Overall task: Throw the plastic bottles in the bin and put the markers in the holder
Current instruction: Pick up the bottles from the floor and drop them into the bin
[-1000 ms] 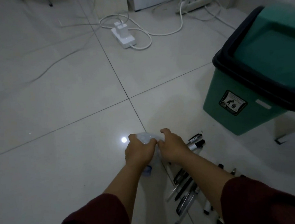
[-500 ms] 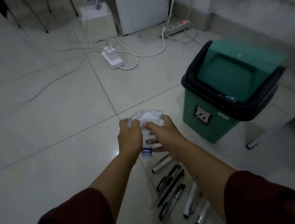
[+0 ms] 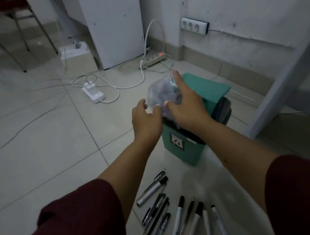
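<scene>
Bottle (image 3: 160, 96) has gone up from floor level, now over the bin (image 3: 187, 148) mouth. R hand (image 3: 185, 109) fingers (image 3: 178, 79) spread across its far side, L hand (image 3: 146, 122) loosely open, touching its near edge. Markers (image 3: 169, 209) on floor before bin.

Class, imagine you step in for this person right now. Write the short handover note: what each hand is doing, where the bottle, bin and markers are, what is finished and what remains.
Left hand: open, fingers loose beside the bottle, seemingly not gripping.
Right hand: fingers spread against the crushed plastic bottle, pushing it towards the bin; no closed grip visible.
Bin: green, on the floor, swing lid tipped; the bottle sits at its opening, not yet inside.
Markers: loose on the floor in front of the bin, untouched.
Holder: not in view.
Done: bottle crushed and brought to the bin.
Left: drop the bottle in, find the holder, put in all the markers.
</scene>
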